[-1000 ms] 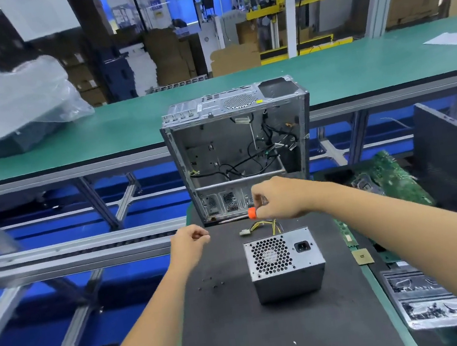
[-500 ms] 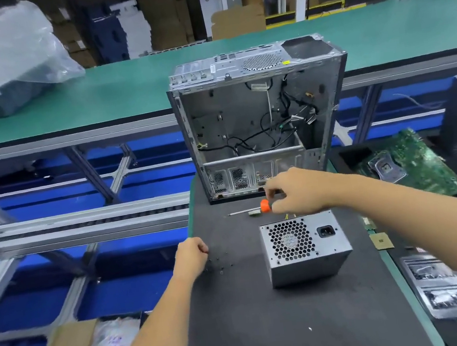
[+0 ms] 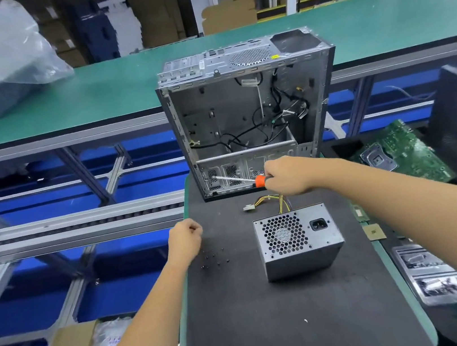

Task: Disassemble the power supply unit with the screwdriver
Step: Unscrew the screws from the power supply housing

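Right hand (image 3: 287,176) grips screwdriver (image 3: 237,179) before open case (image 3: 247,110).

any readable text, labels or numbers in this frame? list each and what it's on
None can be read with confidence.
Power supply unit: no legible label on the faces shown.
Computer case: a small white sticker and a small yellow one on its top panel, both too small to read.
Bagged item in the cardboard box at lower left: red print, blurred.
Small tan chip on the right: a dark mark, too small to read.
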A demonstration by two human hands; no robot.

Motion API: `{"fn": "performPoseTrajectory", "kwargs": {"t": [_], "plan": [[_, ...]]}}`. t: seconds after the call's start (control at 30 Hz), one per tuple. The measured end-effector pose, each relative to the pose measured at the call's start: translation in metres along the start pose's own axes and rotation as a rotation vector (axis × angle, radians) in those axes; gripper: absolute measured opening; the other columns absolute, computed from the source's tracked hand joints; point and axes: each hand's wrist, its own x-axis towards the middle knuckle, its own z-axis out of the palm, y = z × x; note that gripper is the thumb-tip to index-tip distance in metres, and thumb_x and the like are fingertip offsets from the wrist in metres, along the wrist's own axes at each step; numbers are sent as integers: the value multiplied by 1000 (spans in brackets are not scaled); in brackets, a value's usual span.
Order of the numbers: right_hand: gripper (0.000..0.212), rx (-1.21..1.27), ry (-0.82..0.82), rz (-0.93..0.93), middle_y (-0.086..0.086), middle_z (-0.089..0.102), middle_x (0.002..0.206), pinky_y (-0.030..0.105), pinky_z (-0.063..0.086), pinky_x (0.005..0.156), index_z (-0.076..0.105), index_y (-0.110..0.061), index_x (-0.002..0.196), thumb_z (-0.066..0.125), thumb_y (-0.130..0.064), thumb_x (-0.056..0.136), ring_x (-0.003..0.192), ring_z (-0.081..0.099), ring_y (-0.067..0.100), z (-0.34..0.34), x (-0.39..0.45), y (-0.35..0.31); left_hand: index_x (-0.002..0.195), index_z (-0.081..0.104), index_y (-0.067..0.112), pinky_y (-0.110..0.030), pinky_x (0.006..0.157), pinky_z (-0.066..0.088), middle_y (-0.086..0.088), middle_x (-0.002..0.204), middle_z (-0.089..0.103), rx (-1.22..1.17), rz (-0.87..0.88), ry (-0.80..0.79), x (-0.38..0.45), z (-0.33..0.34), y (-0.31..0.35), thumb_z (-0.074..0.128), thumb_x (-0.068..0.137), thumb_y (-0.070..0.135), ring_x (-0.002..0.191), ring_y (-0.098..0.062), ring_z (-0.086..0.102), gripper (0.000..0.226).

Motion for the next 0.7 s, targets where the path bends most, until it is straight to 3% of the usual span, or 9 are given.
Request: {"fn": "performPoseTrajectory", "kwargs": {"t": [0.1,0.17,0.23,0.3,0.37,0.43,0.53,0.6,0.7], "plan": [[18,72,3,102,6,53,80,25,34,47,40,-10,97,42,-28,94,56,47,18,-1,2,15,79,63,4,-33,67,56,-13,79,69,-134,-72,-135,-4,4,39,54,95,35,67,-25,64,35],[14,65,-18,191,9,54,76,25,33,52,46,-9,84,47,-22,87,58,46,21,2,3,28,94,62,-3,-30,51,56,-15,79,69,-212,-204,-315,-15,15,66,45,94,53,54,-23,67,59],[13,80,-40,278,10,50,70,25,31,54,50,-10,71,49,-18,82,56,43,22,9,3,43,113,51,4,-28,43,53,-16,90,67,-240,-327,-501,-31,28,81,33,91,67,53,-26,67,69],[17,104,-55,342,10,42,66,26,26,52,44,-9,69,48,-17,83,53,36,21,16,1,58,121,45,14,-35,48,57,-20,106,65,-334,-455,-662,-43,39,89,31,86,75,64,-33,68,71],[29,108,-89,384,9,44,65,28,27,50,45,-8,66,49,-24,90,51,35,22,23,-1,71,120,52,3,-39,54,59,-22,96,69,-445,-588,-778,-51,46,90,47,80,72,68,-37,70,81],[33,152,-140,427,10,58,69,25,34,49,58,-3,72,52,-29,92,48,41,23,28,-4,79,113,55,-5,-35,54,57,-24,82,71,-482,-643,-837,-55,48,89,56,73,63,70,-42,70,79],[24,303,-207,495,15,61,63,18,33,42,57,-3,71,54,-21,87,35,40,21,33,-8,82,108,60,0,-29,52,55,-22,92,71,-469,-619,-860,-55,48,89,48,75,59,77,-47,69,68],[25,415,-277,519,14,63,60,15,29,36,59,-5,76,49,-21,92,32,43,16,38,-9,83,106,65,8,-33,55,57,-19,104,70,-485,-600,-866,-56,50,90,46,76,55,85,-50,67,59],[23,609,-336,516,8,66,65,18,34,35,60,-8,92,44,-24,97,39,50,12,45,-11,91,97,70,13,-38,58,58,-16,96,72,-514,-603,-865,-62,51,97,46,77,52,87,-52,66,50]]}}
